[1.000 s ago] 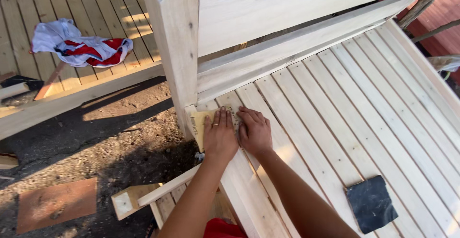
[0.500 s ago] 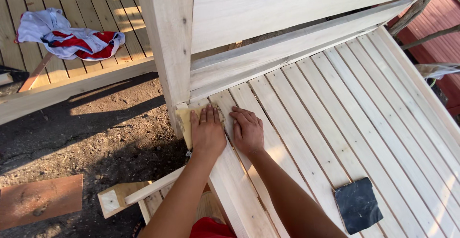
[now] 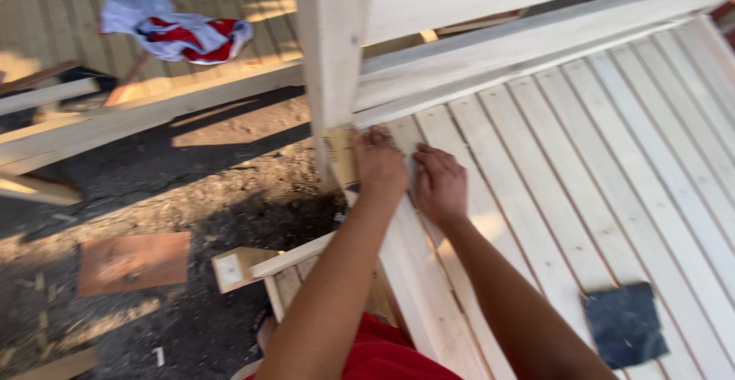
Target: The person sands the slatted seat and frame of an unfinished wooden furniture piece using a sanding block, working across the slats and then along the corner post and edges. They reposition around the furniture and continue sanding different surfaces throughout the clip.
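My left hand (image 3: pixel 379 164) presses flat on a yellowish sheet of sandpaper (image 3: pixel 341 158) at the near corner of a pale wooden slatted surface (image 3: pixel 582 166), right beside a thick upright wooden post (image 3: pixel 331 51). My right hand (image 3: pixel 439 183) lies palm down on the slats just to the right of the left hand, almost touching it. Both forearms reach in from the bottom of the view. Most of the sandpaper is hidden under the left hand.
A dark square sanding pad (image 3: pixel 625 325) lies on the slats at lower right. A horizontal rail (image 3: pixel 536 43) runs behind the hands. On the dirt ground lie a reddish board (image 3: pixel 134 261) and scrap wood; a red-white-and-blue cloth (image 3: pixel 178 32) rests on a far deck.
Both hands have stayed pressed on the slat corner by the post, shifting slightly together with the sandpaper. The view has swung, so the scene slides a little.
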{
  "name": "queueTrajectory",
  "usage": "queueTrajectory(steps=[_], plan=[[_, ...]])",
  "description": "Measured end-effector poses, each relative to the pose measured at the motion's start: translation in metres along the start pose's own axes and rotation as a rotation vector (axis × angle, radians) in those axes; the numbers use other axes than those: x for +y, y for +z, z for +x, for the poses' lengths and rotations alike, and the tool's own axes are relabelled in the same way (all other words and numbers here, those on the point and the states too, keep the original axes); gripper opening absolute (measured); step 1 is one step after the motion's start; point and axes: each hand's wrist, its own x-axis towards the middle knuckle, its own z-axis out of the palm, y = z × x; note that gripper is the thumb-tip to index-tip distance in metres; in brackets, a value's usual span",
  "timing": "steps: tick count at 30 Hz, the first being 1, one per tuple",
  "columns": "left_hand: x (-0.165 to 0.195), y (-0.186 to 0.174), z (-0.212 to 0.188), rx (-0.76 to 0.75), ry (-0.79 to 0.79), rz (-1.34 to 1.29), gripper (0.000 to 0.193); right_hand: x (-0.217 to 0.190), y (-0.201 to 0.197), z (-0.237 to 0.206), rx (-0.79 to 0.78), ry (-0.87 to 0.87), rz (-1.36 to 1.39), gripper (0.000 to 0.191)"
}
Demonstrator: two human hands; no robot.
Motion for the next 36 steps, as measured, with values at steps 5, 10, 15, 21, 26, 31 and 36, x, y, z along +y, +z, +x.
queueTrajectory(steps=[5, 10, 15, 21, 26, 31, 36], plan=[[-0.002, 0.024, -0.023, 0.071, 0.089, 0.160, 0.067, -0.004, 0.003, 0.001, -0.038, 0.072, -0.020, 0.026], [-0.010, 0.014, -0.019, 0.301, 0.082, -0.128, 0.061, -0.008, 0.002, 0.001, -0.061, 0.088, -0.051, 0.027], [-0.013, -0.005, -0.008, -0.019, 0.047, -0.098, 0.062, -0.010, 0.002, 0.006, -0.050, 0.075, -0.037, 0.026], [-0.010, 0.009, -0.024, 0.139, 0.102, -0.081, 0.064, -0.012, 0.001, 0.002, -0.058, 0.098, -0.064, 0.026], [-0.004, 0.003, -0.008, -0.031, 0.071, -0.098, 0.052, -0.013, -0.004, 0.000, -0.033, 0.093, -0.044, 0.026], [-0.005, 0.000, -0.019, 0.069, 0.090, -0.048, 0.070, -0.017, -0.006, 0.003, -0.053, 0.101, -0.023, 0.025], [-0.009, -0.011, -0.006, 0.006, 0.034, -0.195, 0.058, -0.020, -0.008, 0.003, -0.050, 0.107, -0.035, 0.026]])
